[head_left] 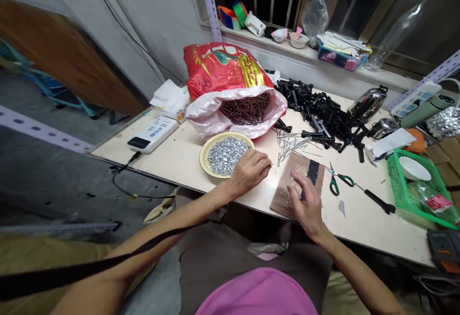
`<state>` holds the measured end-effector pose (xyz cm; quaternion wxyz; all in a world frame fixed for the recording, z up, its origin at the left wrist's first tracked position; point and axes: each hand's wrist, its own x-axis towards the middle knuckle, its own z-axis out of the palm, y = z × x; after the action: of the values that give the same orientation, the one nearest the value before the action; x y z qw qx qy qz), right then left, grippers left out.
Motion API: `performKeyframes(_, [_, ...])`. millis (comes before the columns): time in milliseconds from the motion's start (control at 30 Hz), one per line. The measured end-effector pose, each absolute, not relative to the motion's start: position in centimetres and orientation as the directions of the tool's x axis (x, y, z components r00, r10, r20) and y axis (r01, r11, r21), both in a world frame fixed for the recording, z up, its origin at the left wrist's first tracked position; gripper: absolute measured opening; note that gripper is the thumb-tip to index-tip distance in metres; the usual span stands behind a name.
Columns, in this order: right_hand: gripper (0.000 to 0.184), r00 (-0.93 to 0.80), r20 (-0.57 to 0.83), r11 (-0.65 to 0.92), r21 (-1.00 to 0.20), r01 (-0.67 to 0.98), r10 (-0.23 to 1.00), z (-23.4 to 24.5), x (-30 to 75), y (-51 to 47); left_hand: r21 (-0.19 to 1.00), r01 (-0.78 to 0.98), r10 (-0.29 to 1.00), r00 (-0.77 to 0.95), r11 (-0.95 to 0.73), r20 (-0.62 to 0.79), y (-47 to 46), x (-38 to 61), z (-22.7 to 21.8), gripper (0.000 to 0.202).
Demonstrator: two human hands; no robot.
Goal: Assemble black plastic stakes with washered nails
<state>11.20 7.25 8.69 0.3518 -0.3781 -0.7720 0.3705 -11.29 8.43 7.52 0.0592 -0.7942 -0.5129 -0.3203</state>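
Left hand: here at frame centre, the left hand (249, 170), its grip pinched on a thin piece (272, 164), too small to name!
Right hand: right of centre, the right hand (305, 205) hovers low over the brown board (282, 188), thumb and finger parted; whether its grip has anything, I can't tell.
Bowl: just left of centre on the tabletop (194, 162), the yellow bowl (202, 161) brims with silvery bits (228, 154).
Board: dark blocks (312, 171) line its upper right edge.
Progress: looks midway; bowl amply stocked, black parts (309, 106) heaped upper right, finished or waiting, can't say.
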Motion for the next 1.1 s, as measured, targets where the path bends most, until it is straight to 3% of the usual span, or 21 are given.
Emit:
performKeyframes(67, [0.026, -0.434, 0.488, 0.638, -0.694, 0.332, 0.757, 9.5, 8.7, 9.8, 0.503, 0.773, 0.772, -0.028, -0.386, 0.635, 7.7, -9.9, 8.5, 0.015])
performKeyframes(133, [0.026, -0.466, 0.556, 0.715, -0.631, 0.301, 0.688, 9.5, 6.3, 11.4, 0.748, 0.583, 0.800, -0.260, -0.316, 0.541, 6.9, -8.9, 9.1, 0.014])
performKeyframes(233, [0.017, -0.532, 0.567, 0.756, -0.606, 0.247, 0.629, 9.1, 3.8, 12.2, 0.881, 0.414, 0.857, -0.346, -0.227, 0.383, 6.3, -9.7, 9.1, 0.018])
performKeyframes(333, [0.019, -0.562, 0.565, 0.779, -0.567, 0.269, 0.605, 9.0, 3.0, 12.7, 0.768, 0.631, 0.832, -0.364, -0.111, 0.419, 6.7, -13.9, 8.4, 0.019])
performKeyframes(467, [0.020, -0.581, 0.537, 0.785, -0.499, 0.367, 0.612, 9.4, 3.2, 13.7, 0.425, 0.892, 0.886, -0.313, 0.151, 0.342, 8.1, -20.2, 6.6, 0.020])
performKeyframes(600, [0.024, -0.655, 0.515, 0.827, -0.435, 0.356, 0.553, 9.8, 2.9, 14.2, 0.209, 0.969, 0.965, -0.171, 0.129, 0.200, 9.5, -22.0, 5.3, 0.023])
performKeyframes(733, [0.024, -0.678, 0.495, 0.833, -0.419, 0.362, 0.543, 10.1, 2.2, 14.3, 0.222, 0.970, 0.978, -0.138, 0.101, 0.158, 10.3, -21.8, 5.1, 0.026])
performKeyframes(833, [0.022, -0.676, 0.479, 0.824, -0.408, 0.393, 0.560, 10.4, 1.6, 14.7, 0.400, 0.912, 0.964, -0.180, 0.088, 0.198, 10.3, -22.1, 5.2, 0.021])
performKeyframes(933, [0.023, -0.679, 0.466, 0.821, -0.387, 0.419, 0.567, 10.7, 0.8, 15.0, 0.723, 0.686, 0.921, -0.327, 0.077, 0.212, 9.9, -22.2, 5.4, 0.013])
performKeyframes(1000, [0.023, -0.687, 0.458, 0.824, -0.369, 0.431, 0.564, 10.8, 0.2, 15.1, 0.922, 0.374, 0.893, -0.443, 0.099, 0.083, 9.5, -21.7, 5.8, 0.011])
performKeyframes(1100, [0.022, -0.707, 0.436, 0.829, -0.343, 0.442, 0.557, 10.6, -0.7, 14.9, 0.988, -0.101, 0.862, -0.484, 0.115, -0.150, 8.8, -20.5, 6.8, 0.020])
